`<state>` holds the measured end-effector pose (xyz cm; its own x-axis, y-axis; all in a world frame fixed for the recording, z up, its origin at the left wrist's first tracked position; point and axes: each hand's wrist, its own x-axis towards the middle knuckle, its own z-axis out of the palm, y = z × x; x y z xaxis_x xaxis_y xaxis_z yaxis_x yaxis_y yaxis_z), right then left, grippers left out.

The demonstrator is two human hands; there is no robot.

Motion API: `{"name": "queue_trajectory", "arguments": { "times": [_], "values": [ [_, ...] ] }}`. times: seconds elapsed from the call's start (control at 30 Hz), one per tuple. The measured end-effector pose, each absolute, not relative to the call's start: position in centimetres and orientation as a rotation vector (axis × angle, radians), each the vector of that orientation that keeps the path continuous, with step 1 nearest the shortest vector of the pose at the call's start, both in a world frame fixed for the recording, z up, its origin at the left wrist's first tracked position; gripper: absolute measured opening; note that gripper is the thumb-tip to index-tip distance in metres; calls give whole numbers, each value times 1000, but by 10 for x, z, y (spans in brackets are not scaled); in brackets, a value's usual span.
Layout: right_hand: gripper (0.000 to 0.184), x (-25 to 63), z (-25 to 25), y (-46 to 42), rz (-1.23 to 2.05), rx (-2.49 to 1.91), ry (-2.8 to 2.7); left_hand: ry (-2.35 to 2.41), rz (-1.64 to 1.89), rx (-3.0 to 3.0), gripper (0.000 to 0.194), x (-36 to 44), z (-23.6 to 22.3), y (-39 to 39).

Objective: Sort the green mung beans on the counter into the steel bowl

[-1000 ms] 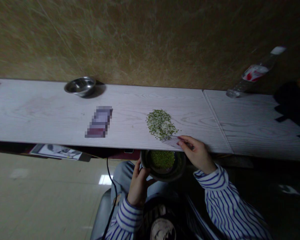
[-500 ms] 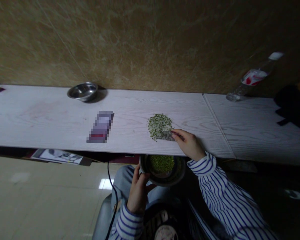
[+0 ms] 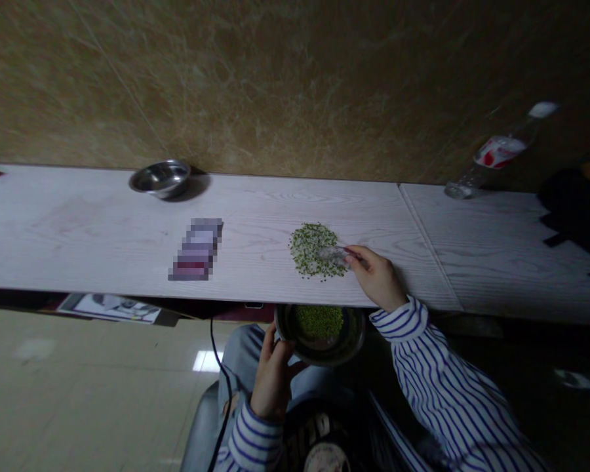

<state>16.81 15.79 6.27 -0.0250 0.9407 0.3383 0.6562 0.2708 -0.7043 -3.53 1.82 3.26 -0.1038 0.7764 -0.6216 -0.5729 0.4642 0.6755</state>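
Note:
My left hand (image 3: 271, 378) grips the left rim of a metal bowl (image 3: 358, 335), held below the table's front edge. Inside it lie many small green beans, likely mung beans (image 3: 319, 322). Above the bowl, a round loose patch of similar green beans (image 3: 307, 242) is spread on the tabletop; whether the pale bits among them are grains or bare table, I cannot tell. My right hand (image 3: 377, 276) pinches a thin, flat, greyish piece (image 3: 331, 254) between thumb and fingers. The piece lies over the right part of the patch; its exact kind is unclear.
The pale wooden table (image 3: 255, 262) runs along a marbled wall. A small metal bowl (image 3: 162, 180) stands at the back left, with a pixelated flat object (image 3: 196, 250) nearer. A plastic bottle (image 3: 496, 152) and a dark object (image 3: 575, 206) are at right. A black cable (image 3: 221, 367) hangs down.
My right hand has moved slightly up and right with the flat piece, away from the patch's lower edge. Some beans now lie where it was. My left hand and the bowl stay nearly still.

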Motion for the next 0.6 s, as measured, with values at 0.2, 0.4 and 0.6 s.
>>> {"name": "queue_trajectory", "arguments": {
  "times": [0.2, 0.4, 0.6],
  "values": [
    [26, 163, 64, 151, 495, -1437, -1788, 1220, 1166, 208, 52, -36, 33, 18],
    [25, 163, 66, 143, 541, -1416, -1816, 1228, 1166, 200, 54, -34, 38, 19],
    [25, 167, 71, 133, 555, -1404, -1891, 1229, 1160, 196, 57, -33, 41, 19]
  ]
}}
